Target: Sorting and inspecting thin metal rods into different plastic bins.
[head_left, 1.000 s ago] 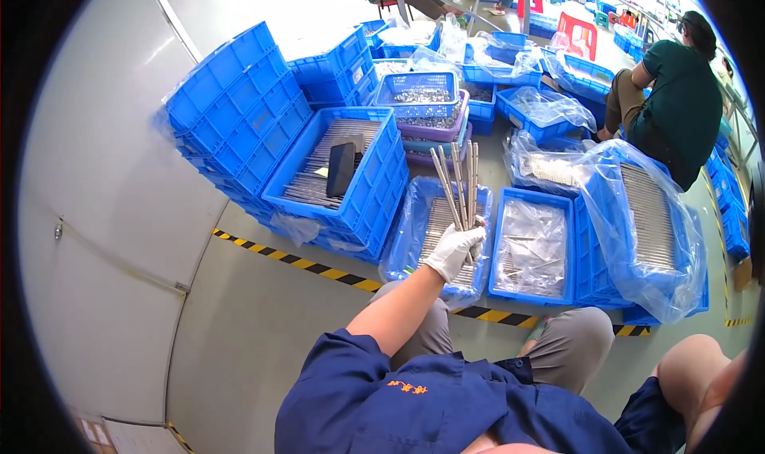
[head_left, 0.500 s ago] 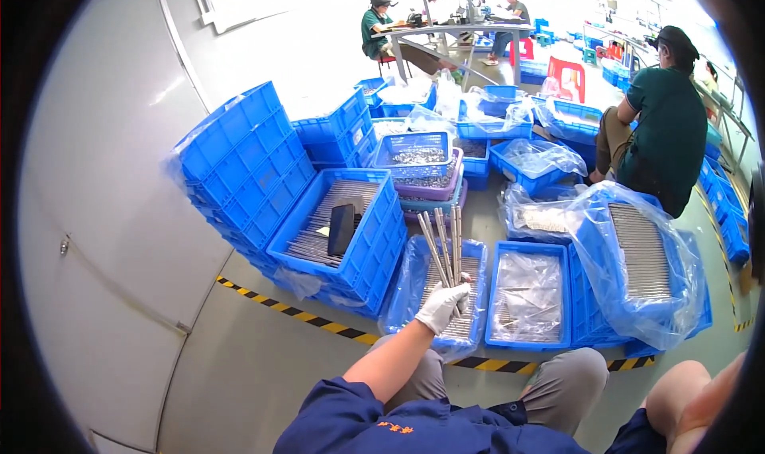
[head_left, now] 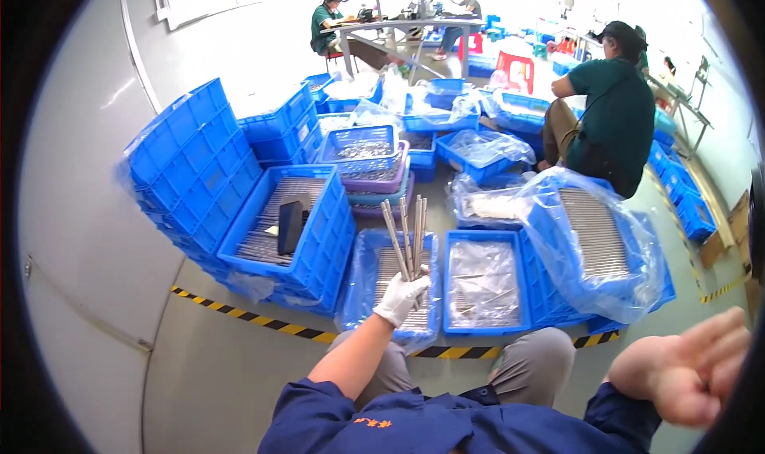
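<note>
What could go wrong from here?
1. The gloved left hand alone holds several long metal rods, tops splayed; one might slip out. The bare right hand is off to the side, giving no support.
2. The black smartphone lies tilted on rods in the left blue crate; a bump could make it slide.
3. The loose plastic liner around the crate below the rods might snag a rod end.

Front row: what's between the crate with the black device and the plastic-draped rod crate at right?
Head view shows two: a bag-lined blue crate of metal rods, the left hand over it, then a blue crate with clear plastic inside.
</note>
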Motion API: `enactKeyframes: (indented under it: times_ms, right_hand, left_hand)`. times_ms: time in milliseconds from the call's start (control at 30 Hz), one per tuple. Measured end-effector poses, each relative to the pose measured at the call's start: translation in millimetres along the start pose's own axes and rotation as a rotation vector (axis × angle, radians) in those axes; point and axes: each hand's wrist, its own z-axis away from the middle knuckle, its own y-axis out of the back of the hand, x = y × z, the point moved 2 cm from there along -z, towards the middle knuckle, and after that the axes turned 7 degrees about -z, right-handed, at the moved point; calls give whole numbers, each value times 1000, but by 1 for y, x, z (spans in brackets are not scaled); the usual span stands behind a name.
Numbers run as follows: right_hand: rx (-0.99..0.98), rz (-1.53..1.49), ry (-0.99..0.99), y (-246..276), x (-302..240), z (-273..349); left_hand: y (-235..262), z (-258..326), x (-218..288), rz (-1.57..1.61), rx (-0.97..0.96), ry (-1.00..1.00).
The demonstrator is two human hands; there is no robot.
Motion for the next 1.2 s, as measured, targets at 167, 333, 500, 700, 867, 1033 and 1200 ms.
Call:
enactKeyframes:
  times_ms: [167, 333, 500, 700, 867, 1033, 1200]
  right_hand:
    - [272, 481, -794, 0, 66, 127]
    - [404, -257, -1818, -32, 120, 249]
    - [487, -386, -2068, -38, 114, 322]
    - [464, -479, -2132, -37, 116, 320]
    - [363, -396, -2137, -37, 115, 319]
    - [307, -413, -2077, -37, 118, 313]
    - [272, -421, -2094, -42, 115, 314]
  left_hand:
    - [11, -11, -5, -79, 31, -50]
    - [-6, -1, 39, -183, -40, 56]
    - [-10, 0, 16, -125, -44, 157]
    - [-10, -1, 16, -60, 9, 188]
    - [-13, -13, 7, -50, -15, 217]
    - [-18, -12, 7, -61, -11, 211]
    - [-17, -8, 3, -108, 21, 217]
